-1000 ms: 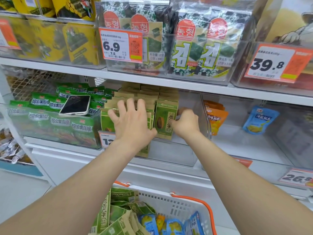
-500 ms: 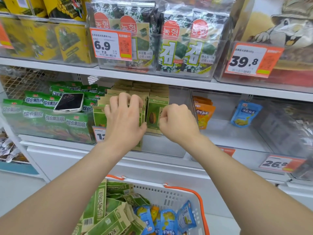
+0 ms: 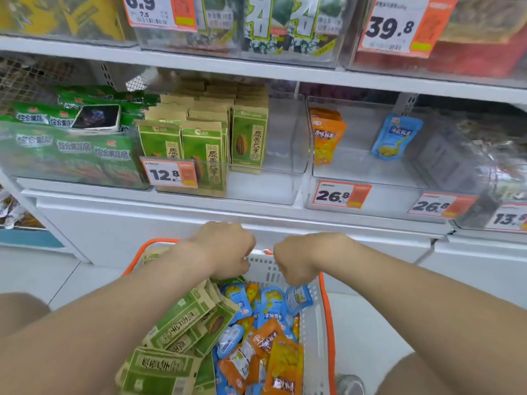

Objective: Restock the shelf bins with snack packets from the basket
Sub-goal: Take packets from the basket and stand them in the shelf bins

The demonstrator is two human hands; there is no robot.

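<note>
Clear glossy plastic bins [image 3: 288, 178]; matt (paper-like) green packets [image 3: 249, 141].

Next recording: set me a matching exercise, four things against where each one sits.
1 phone
2 12.8 tag
3 blue shelf packet
4 basket

A front of the seed bin
B below the shelf
C on the green packets
D right of the orange shelf packets

Pairs: 1-C, 2-A, 3-D, 4-B
</note>
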